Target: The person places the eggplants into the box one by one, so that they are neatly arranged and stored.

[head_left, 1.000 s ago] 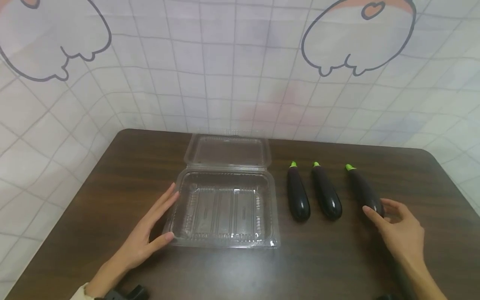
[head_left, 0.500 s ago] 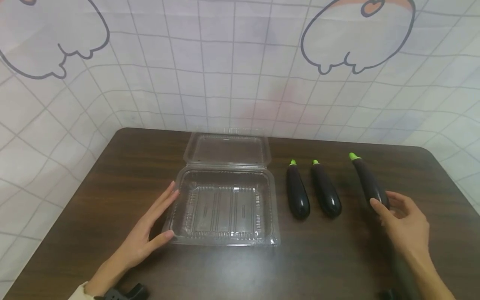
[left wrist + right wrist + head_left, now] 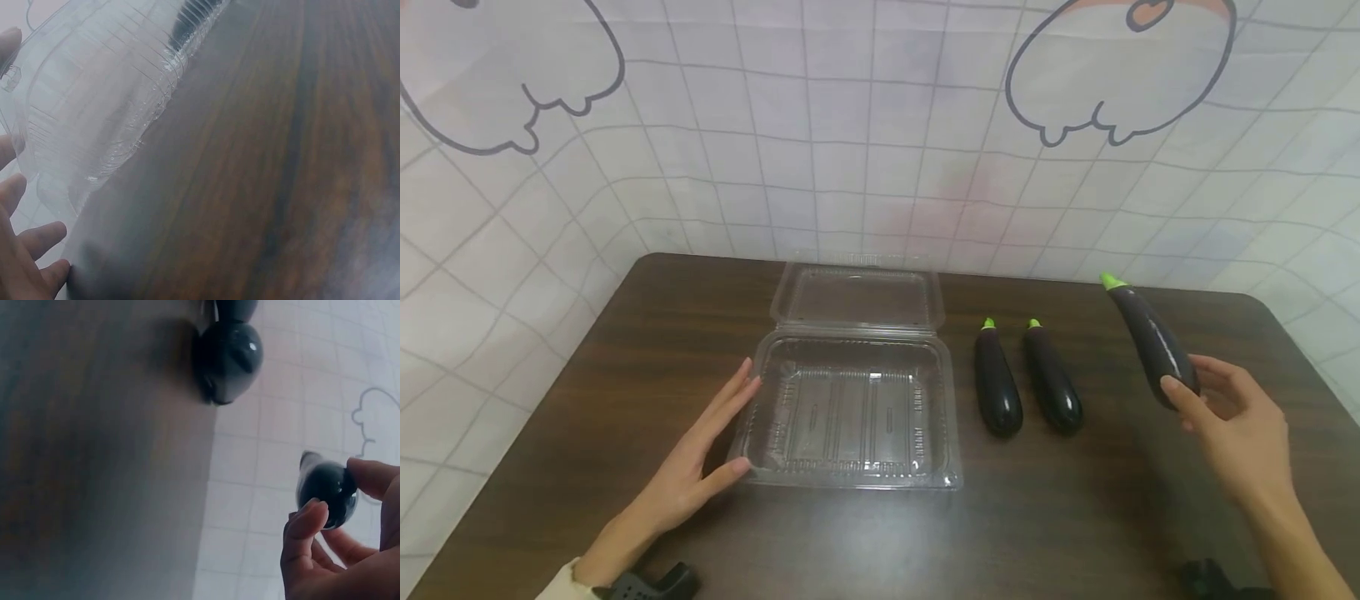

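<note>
My right hand grips a dark purple eggplant by its rounded bottom end, its green stem end pointing up and away to the left. In the right wrist view the thumb and fingers pinch round that eggplant, lifted off the table. My left hand lies beside a clear plastic clamshell box, fingers straight, with fingertips and thumb at its left rim. The left wrist view shows the same fingers close along the wall of the box. The box is bare inside, its lid laid back.
Two more eggplants, one nearer the box and one right of it, lie side by side on the dark wooden table. Behind the table hangs a white gridded cloth with cartoon outlines.
My right hand has raised the eggplant off the table and carried it a little to the right, its stem end tipping upward. The left hand and the box have stayed in place.
</note>
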The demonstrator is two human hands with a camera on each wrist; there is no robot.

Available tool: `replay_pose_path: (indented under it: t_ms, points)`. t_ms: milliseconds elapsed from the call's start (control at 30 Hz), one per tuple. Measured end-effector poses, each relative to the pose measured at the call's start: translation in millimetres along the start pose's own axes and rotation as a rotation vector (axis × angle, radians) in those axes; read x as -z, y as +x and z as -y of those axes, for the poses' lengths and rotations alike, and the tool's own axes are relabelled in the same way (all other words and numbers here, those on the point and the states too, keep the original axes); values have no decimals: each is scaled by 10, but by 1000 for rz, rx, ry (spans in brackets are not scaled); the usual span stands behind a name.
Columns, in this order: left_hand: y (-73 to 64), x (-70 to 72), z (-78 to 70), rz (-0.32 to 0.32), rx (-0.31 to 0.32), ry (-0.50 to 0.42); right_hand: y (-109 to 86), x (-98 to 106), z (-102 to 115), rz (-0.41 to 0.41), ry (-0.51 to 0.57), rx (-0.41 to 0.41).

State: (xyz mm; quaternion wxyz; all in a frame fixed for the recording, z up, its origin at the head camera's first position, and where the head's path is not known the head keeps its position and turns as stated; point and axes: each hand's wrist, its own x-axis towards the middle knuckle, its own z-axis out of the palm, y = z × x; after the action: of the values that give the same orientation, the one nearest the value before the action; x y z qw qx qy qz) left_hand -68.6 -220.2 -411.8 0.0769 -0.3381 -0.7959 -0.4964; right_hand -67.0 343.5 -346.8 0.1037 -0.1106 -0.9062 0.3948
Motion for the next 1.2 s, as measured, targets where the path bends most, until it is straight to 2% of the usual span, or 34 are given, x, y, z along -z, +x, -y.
replay_pose_path:
  t_ms: [233, 500, 700, 1033, 1200]
  points:
    - [10, -5, 8, -1, -23, 5, 34, -45, 172, 15, 25, 105]
    - [17, -5, 1, 9, 2, -5, 89, -134, 385, 23, 52, 184]
    - [12, 3, -17, 3, 9, 12, 106, -243, 563, 31, 59, 213]
    - [8, 4, -8, 4, 3, 7, 117, -391, 853, 103, 90, 300]
    - [8, 8, -11, 5, 4, 8, 139, -495, 973, 140, 76, 373]
